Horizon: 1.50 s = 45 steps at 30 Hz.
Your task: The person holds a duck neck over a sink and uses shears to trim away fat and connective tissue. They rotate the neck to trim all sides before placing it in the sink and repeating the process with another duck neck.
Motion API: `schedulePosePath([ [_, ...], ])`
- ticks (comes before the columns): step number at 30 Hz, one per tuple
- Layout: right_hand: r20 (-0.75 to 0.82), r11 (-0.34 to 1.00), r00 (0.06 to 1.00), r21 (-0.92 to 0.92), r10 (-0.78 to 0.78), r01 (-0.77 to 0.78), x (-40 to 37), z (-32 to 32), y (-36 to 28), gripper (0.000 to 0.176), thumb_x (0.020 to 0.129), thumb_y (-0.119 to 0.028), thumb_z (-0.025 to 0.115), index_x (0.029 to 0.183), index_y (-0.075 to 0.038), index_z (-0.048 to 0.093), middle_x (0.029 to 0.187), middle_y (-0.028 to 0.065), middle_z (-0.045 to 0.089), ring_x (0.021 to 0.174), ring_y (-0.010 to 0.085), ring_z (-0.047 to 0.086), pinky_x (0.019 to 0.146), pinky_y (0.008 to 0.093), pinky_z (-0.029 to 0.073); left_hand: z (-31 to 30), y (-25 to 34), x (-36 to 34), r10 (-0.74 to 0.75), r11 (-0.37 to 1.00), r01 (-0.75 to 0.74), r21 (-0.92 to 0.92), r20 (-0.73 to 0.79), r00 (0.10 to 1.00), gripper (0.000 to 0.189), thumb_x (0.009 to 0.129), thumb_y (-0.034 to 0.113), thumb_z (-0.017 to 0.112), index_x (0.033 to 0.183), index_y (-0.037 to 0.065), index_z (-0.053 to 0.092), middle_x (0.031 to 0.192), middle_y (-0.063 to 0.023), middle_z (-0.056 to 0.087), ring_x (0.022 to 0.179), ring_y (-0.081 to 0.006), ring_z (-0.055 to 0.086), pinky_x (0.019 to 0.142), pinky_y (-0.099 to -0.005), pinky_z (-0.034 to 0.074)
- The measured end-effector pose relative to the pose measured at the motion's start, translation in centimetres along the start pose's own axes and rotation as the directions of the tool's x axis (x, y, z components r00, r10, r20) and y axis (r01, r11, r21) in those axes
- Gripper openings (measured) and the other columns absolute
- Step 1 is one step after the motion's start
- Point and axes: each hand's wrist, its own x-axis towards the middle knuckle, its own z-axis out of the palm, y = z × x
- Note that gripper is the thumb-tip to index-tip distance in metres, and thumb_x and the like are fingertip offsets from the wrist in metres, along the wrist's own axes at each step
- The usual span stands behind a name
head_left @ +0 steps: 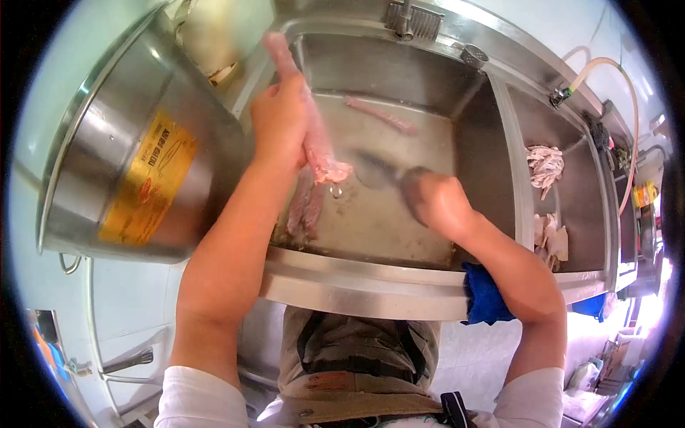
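Observation:
Above the left side of a steel sink (385,282), my left hand (280,118) grips a long pink piece of meat (316,139), its lower end hanging over the basin. My right hand (437,203) is closed around the dark handle of a tool (374,165); the tool's far end is blurred and points toward the meat. Cloudy water covers the basin floor. Another long meat piece (380,114) lies near the back of the basin, and more pieces (305,207) lie at its left, below my left hand.
A large steel pot (93,150) with a yellow label stands at the left. The right basin holds two pale piles (544,167) (551,239). A faucet (404,25) is at the back, a hose (633,107) at the right, and a blue cloth (485,296) hangs over the front edge.

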Motion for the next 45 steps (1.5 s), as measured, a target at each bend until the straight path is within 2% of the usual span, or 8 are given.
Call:
schedulePosePath([
  [7, 0.5, 0.924, 0.788, -0.072, 0.36, -0.376, 0.3, 2.7, 5.7, 0.013, 0.075, -0.009, 0.063, 0.082, 0.001, 0.066, 0.083, 0.0219, 0.066, 0.079, 0.0406, 0.063, 0.066, 0.0485, 0.048, 2.1, -9.1, 4.1, -0.533, 0.839, 0.462, 0.287, 0.257, 0.806, 0.039, 0.08, 0.024, 0.065, 0.104, -0.006, 0.055, 0.087, -0.0143, 0.06, 0.076, -0.0262, 0.061, 0.059, -0.0401, 0.052],
  [10, 0.758, 0.927, 0.534, -0.326, 0.374, -0.186, -1.1, 3.4, 8.7, 0.022, 0.079, -0.014, 0.057, 0.093, -0.002, 0.069, 0.094, 0.021, 0.068, 0.083, 0.0352, 0.066, 0.072, 0.0438, 0.052, 3.4, -21.9, 7.7, -0.639, 0.632, 0.239, 0.737, 0.322, 0.698, 0.033, 0.083, 0.019, 0.058, 0.109, -0.002, 0.056, 0.095, -0.0153, 0.061, 0.082, -0.0297, 0.062, 0.065, -0.0468, 0.053],
  [14, 0.674, 0.914, 0.618, -0.299, 0.405, -0.273, -1.8, 3.1, 9.6, 0.027, 0.082, -0.021, 0.053, 0.094, -0.005, 0.071, 0.1, 0.0186, 0.068, 0.09, 0.0339, 0.065, 0.076, 0.045, 0.052, 8.9, -30.2, 8.3, -0.8, 0.009, -0.641, 0.767, 0.391, 0.456, 0.036, 0.077, 0.014, 0.061, 0.106, -0.007, 0.062, 0.107, -0.0242, 0.064, 0.1, -0.0326, 0.063, 0.081, -0.0395, 0.052],
  [20, 0.681, 0.85, 0.534, -0.271, 0.501, -0.451, -1.2, 3.9, 9.3, 0.024, 0.077, -0.016, 0.06, 0.095, -0.005, 0.071, 0.1, 0.0155, 0.068, 0.092, 0.032, 0.065, 0.073, 0.0441, 0.051, 7.3, -27.8, 7.3, -0.313, 0.06, -0.442, 0.895, 0.437, 0.843, 0.053, 0.085, 0.025, 0.055, 0.128, -0.005, 0.049, 0.12, -0.0273, 0.058, 0.112, -0.0343, 0.059, 0.102, -0.0507, 0.036],
  [25, 0.766, 0.913, 0.519, -0.219, 0.38, -0.345, -1.1, 3.5, 7.0, 0.023, 0.077, -0.016, 0.061, 0.093, -0.005, 0.071, 0.101, 0.0152, 0.068, 0.093, 0.0317, 0.065, 0.076, 0.043, 0.052, 5.4, -28.3, 7.6, -0.251, -0.079, -0.589, 0.804, 0.556, 0.792, 0.052, 0.085, 0.033, 0.058, 0.125, 0.0, 0.05, 0.112, -0.0248, 0.062, 0.105, -0.0381, 0.061, 0.098, -0.0565, 0.035],
  [34, 0.443, 0.827, 0.718, -0.104, 0.536, -0.553, 0.4, -2.5, 7.6, 0.029, 0.077, -0.017, 0.061, 0.097, 0.003, 0.066, 0.104, 0.0213, 0.065, 0.096, 0.0343, 0.064, 0.081, 0.0426, 0.051, 5.5, -12.3, 5.8, -0.364, 0.867, 0.076, 0.492, 0.522, 0.771, 0.033, 0.086, 0.017, 0.063, 0.113, 0.0, 0.052, 0.089, -0.0121, 0.061, 0.071, -0.0215, 0.064, 0.056, -0.0362, 0.055],
  [37, 0.223, 0.802, 0.794, 0.075, 0.566, -0.593, 0.7, -3.5, 6.6, 0.032, 0.077, -0.016, 0.061, 0.099, 0.007, 0.06, 0.103, 0.0251, 0.064, 0.096, 0.0375, 0.063, 0.082, 0.0441, 0.051, 5.7, -9.7, 2.8, -0.293, 0.956, 0.229, 0.185, 0.511, 0.808, 0.035, 0.085, 0.016, 0.065, 0.113, 0.0, 0.05, 0.088, -0.0116, 0.057, 0.064, -0.0214, 0.063, 0.05, -0.0359, 0.053],
  [45, -0.194, 0.945, 0.927, 0.007, 0.322, -0.326, 1.1, -3.9, 2.8, 0.039, 0.077, -0.02, 0.066, 0.1, 0.006, 0.049, 0.106, 0.0243, 0.056, 0.102, 0.0396, 0.056, 0.087, 0.0455, 0.048, 5.4, -4.1, -3.6, -0.1, 0.921, -0.066, 0.384, 0.398, 0.912, 0.032, 0.078, 0.008, 0.069, 0.104, -0.001, 0.052, 0.074, -0.0074, 0.056, 0.056, -0.0172, 0.059, 0.045, -0.0327, 0.049],
])
